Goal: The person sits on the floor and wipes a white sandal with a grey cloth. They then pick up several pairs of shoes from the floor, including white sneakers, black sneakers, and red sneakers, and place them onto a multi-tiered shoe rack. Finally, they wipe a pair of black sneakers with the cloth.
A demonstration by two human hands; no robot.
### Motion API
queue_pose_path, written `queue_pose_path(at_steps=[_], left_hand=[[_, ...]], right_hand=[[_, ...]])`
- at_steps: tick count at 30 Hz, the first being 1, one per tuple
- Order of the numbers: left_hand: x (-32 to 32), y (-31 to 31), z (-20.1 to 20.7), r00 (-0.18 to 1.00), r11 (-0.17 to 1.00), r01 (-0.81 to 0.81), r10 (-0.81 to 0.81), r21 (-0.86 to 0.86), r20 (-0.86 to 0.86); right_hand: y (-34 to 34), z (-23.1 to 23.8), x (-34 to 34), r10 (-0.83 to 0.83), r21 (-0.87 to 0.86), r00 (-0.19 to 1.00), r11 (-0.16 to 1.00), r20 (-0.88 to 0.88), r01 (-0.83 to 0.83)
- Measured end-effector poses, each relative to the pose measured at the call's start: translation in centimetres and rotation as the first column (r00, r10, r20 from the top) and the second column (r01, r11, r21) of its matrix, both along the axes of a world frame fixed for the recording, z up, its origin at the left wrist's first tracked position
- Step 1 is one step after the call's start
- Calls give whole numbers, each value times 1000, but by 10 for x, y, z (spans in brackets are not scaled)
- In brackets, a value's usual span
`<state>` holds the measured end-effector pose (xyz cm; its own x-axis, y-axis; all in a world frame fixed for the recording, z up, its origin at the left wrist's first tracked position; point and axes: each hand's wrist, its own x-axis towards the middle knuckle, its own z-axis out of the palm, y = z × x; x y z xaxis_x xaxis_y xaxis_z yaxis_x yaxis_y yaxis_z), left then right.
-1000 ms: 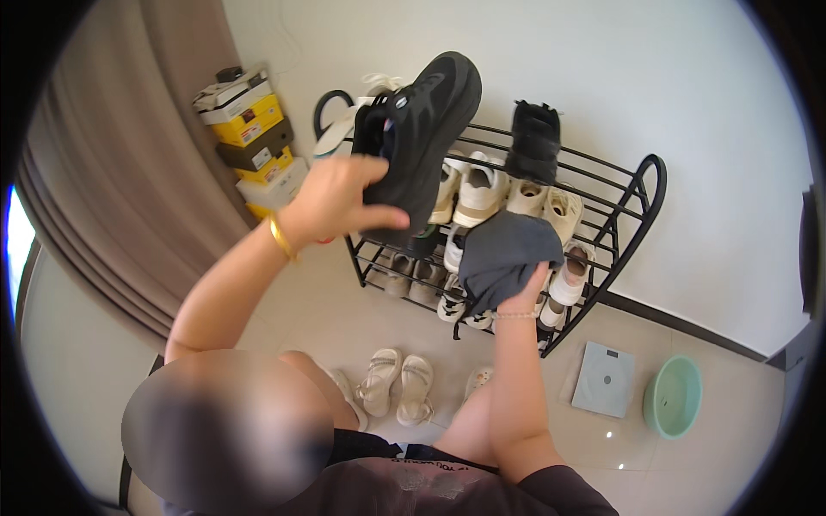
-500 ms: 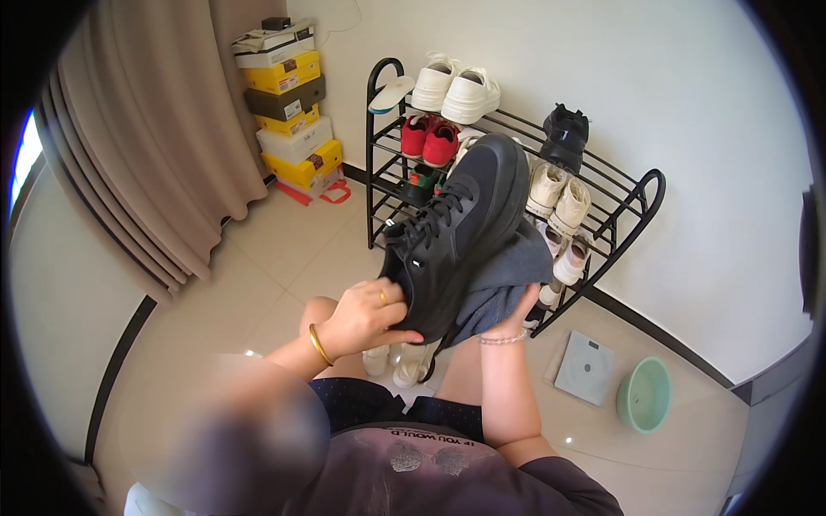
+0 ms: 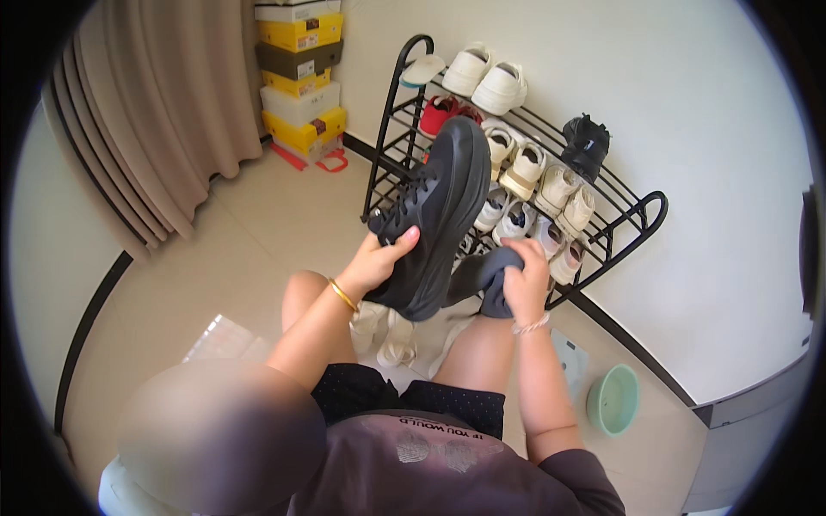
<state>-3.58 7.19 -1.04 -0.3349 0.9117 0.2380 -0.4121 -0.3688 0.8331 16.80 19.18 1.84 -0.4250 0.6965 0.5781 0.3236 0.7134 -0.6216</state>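
1. The person's left hand was closed around a black lace-up shoe at the center of the frame, its thumb pressed flat along the shoe's side and its other fingers mostly hidden behind it.
2. That shoe was tilted, toe toward the top of the frame, with its sole facing right.
3. The right hand, just right of center, was curled tightly around a bunched dark gray cloth, fingers bent over its upper end.
4. The cloth reached left toward the sole; whether the two touched could not be told.
5. A gold bangle circled the left wrist, and a pale bracelet the right.
6. Behind the hands, a black metal rack filled the upper middle and right, carrying several pairs of shoes.
7. A green basin stood at lower right.
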Motion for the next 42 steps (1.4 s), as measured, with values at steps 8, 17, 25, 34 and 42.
queue_pose_path(at_steps=[8, 17, 25, 34, 42], left_hand=[[-17, 10, -37, 996, 995, -15, 6, -97, -91], [-7, 15, -41, 847, 957, -227, 287, 183, -449], [2, 7, -31, 441, 868, -271, 497, 417, -747], [7, 15, -59, 317, 986, -138, 137, 97, -939], [15, 22, -75, 425, 943, -116, 331, 312, -843]], right_hand=[[82, 29, 18, 85, -931, 986, 324, -146, -166], [4, 19, -40, 28, -457, 561, 547, -827, -701], [-6, 16, -103, 269, 379, 909, 842, 319, -383], [-4, 20, -115, 450, 153, 742, 796, 497, -585], [-18, 21, -122, 505, -7, 537, 733, 675, -680]])
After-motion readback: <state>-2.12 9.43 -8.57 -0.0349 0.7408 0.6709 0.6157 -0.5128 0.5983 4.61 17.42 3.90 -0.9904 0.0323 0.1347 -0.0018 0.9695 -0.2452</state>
